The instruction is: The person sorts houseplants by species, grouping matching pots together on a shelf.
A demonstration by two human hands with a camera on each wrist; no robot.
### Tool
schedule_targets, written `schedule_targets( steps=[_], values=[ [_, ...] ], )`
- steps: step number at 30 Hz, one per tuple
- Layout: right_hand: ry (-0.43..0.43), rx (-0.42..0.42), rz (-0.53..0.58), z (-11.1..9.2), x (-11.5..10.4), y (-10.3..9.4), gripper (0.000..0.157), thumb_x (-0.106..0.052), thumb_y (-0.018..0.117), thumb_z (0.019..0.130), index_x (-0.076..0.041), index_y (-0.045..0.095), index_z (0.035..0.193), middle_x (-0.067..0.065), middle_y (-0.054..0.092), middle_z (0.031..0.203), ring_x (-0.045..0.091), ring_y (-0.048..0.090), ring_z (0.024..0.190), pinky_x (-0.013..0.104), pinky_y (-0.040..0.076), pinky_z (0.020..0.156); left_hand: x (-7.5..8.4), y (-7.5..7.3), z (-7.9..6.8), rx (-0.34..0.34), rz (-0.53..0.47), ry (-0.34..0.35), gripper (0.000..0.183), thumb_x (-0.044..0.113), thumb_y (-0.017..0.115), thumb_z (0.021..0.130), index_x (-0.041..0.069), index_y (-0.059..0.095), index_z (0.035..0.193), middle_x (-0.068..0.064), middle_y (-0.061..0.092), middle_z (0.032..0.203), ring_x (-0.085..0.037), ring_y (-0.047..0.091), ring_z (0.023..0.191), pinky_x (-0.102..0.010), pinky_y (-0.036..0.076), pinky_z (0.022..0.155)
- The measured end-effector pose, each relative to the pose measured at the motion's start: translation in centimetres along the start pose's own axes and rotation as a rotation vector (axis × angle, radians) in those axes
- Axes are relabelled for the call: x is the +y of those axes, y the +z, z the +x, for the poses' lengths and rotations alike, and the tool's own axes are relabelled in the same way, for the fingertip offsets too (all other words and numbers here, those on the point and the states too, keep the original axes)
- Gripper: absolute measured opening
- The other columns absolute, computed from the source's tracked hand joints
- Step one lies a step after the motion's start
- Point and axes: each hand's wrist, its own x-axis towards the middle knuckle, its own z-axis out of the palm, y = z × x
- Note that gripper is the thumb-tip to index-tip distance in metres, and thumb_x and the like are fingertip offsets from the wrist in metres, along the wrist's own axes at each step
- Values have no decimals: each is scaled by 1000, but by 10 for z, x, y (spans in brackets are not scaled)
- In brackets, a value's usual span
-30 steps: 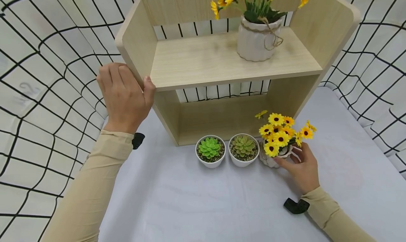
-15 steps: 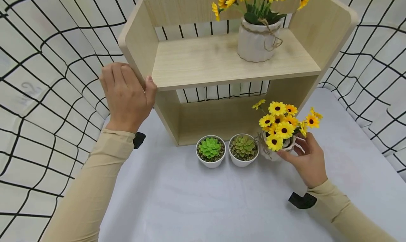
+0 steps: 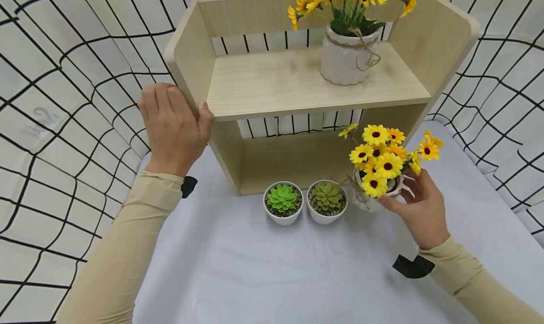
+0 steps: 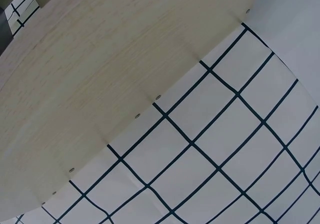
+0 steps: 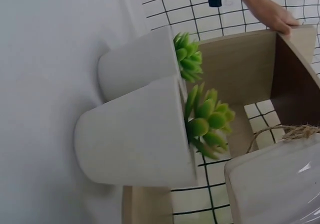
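White cloth [image 3: 255,272] lies below — right hand [image 3: 420,211] grips flowerpot [image 3: 370,203], left hand [image 3: 174,130] clasps shelf [image 3: 263,83].

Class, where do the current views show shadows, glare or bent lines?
Head: soft shadow on the white cloth beside the left sleeve; lines on the gridded backdrop bend, lens or fabric unclear; right wrist: small glints on the twine-tied pot, shading around the nearer succulent pot; left wrist: shelf side dull, no strong glare.

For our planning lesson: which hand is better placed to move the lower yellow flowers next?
Probably the right hand: it grips their pot, while the left hand holds the left side of the shelf.
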Motion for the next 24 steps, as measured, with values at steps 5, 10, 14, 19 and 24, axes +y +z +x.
schedule_targets(
  steps=[5, 10, 14, 19, 24],
  values=[
    [15, -20, 51, 2, -13, -6, 84, 7, 79, 82, -19, 44, 154, -13, 54, 133, 8, 56, 120, 3, 47, 94, 0, 0, 0, -3, -6, 2, 43, 31, 36, 100, -11, 47, 101, -32, 50, 103, -46, 39, 104, -55, 29, 92],
    [2, -48, 185, 6, -26, -12, 83, 10, 75, 83, -19, 45, 155, -9, 55, 134, 12, 55, 120, 6, 49, 93, 0, -1, 1, 0, -9, 0, 43, 30, 36, 100, -11, 47, 99, -31, 50, 103, -46, 39, 103, -55, 29, 91],
    [-4, -90, 361, 10, -36, -15, 81, 17, 69, 85, -16, 44, 155, -4, 53, 136, 15, 53, 124, 11, 53, 93, 0, -1, 0, 0, -6, -1, 43, 30, 36, 100, -11, 47, 99, -32, 50, 103, -46, 39, 104, -55, 29, 90],
    [-35, -128, 461, 13, -51, -17, 84, 22, 63, 84, -13, 41, 157, 0, 50, 143, 19, 51, 127, 15, 54, 96, -1, 0, 0, -2, -1, -5, 43, 31, 37, 100, -11, 48, 100, -32, 51, 105, -46, 40, 105, -55, 30, 90],
    [-66, -146, 480, 17, -67, -19, 86, 25, 61, 83, -12, 40, 158, 3, 46, 151, 23, 47, 130, 18, 56, 95, -1, 0, 0, 2, -3, -5, 43, 30, 37, 100, -11, 48, 101, -32, 52, 106, -46, 41, 105, -55, 30, 93]
  ],
)
